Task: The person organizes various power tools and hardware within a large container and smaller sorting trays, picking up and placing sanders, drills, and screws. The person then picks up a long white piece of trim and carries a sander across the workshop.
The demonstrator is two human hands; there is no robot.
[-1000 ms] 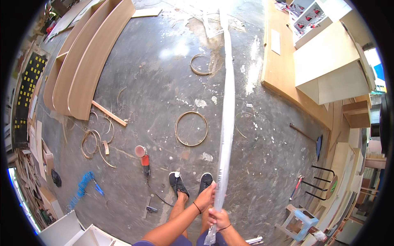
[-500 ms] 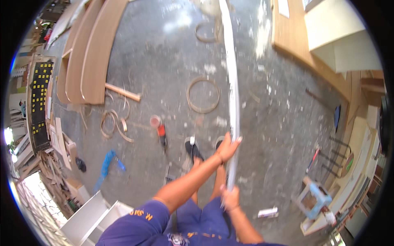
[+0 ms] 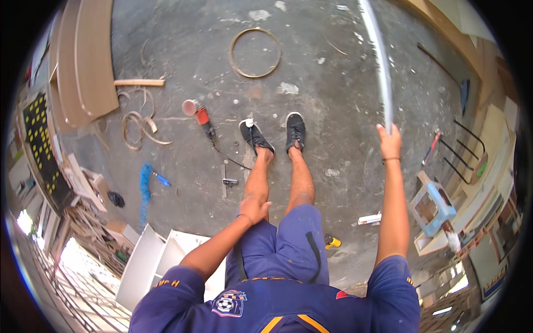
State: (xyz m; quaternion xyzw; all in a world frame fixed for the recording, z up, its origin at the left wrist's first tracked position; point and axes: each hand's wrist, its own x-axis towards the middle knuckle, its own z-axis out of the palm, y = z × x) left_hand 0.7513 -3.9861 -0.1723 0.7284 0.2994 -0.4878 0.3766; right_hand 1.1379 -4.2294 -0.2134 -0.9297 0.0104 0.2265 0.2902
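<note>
My right hand [image 3: 390, 145] is closed round the lower end of a long, narrow white strip [image 3: 381, 61]. The strip runs away from me past the top edge of the picture. Its exact kind is hard to make out. My left hand [image 3: 255, 210] hangs in front of my left knee with its thumb out, and no object shows in it. On the floor ahead of my feet lies a ring of thin edging strip [image 3: 231, 54]. Left of my shoes is a red and black angle grinder [image 3: 202, 116] with its cord.
Curved wooden panels [image 3: 91, 61] stand at the far left, near loose coils of strip [image 3: 129, 132]. A blue hose [image 3: 145, 188] lies left. At the right are a blue step stool [image 3: 443, 205], a red-handled hammer [image 3: 431, 149] and a white box [image 3: 369, 219]. White cabinet boards [image 3: 139, 263] stand lower left.
My left hand has let go of the strip and dropped to my knee. My right hand has swung the strip outward to the right. The view has tilted down toward my feet.
</note>
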